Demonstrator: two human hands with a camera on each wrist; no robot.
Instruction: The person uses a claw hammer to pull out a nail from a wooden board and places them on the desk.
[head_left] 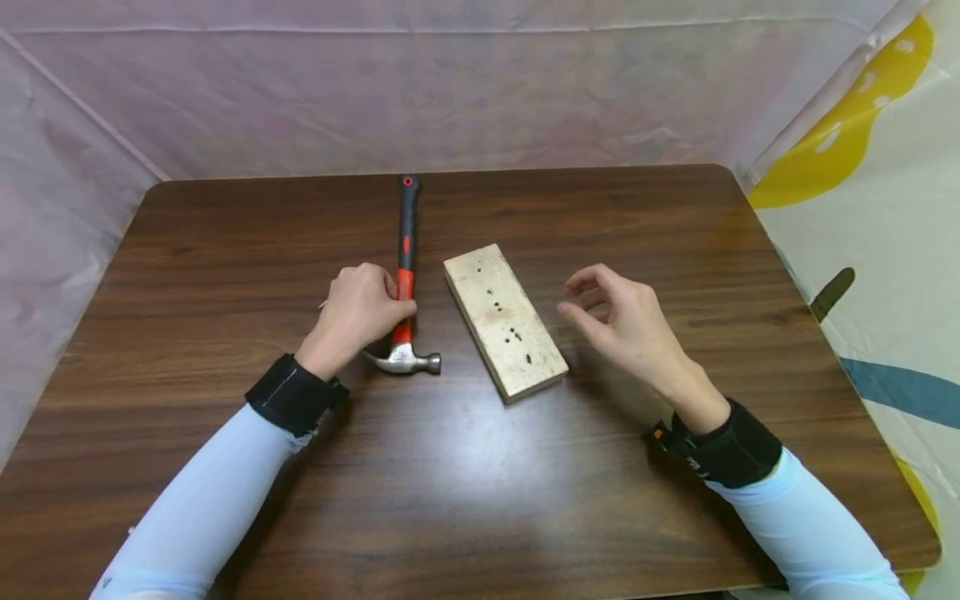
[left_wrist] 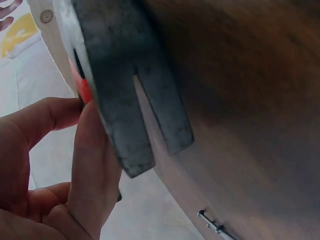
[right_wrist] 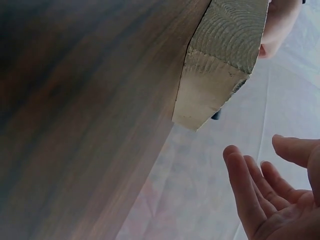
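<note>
A claw hammer (head_left: 407, 225) with a black and red handle lies lengthwise on the table, its steel head toward me. My left hand (head_left: 356, 304) pinches the red part of the handle just above the head, thumb on one side and fingers on the other. In the left wrist view the split claw (left_wrist: 132, 100) looms close in front of the fingers. A pale wooden block (head_left: 502, 321) with several dark holes in its top rests right of the hammer. My right hand (head_left: 626, 325) hovers right of the block, fingers loosely bent, holding nothing.
Several nails (left_wrist: 218, 229) lie on the table beyond the claw in the left wrist view, mostly hidden behind the left hand from above. The brown wooden table (head_left: 480, 492) has rounded far corners and ends at a pale hanging cloth (head_left: 480, 100).
</note>
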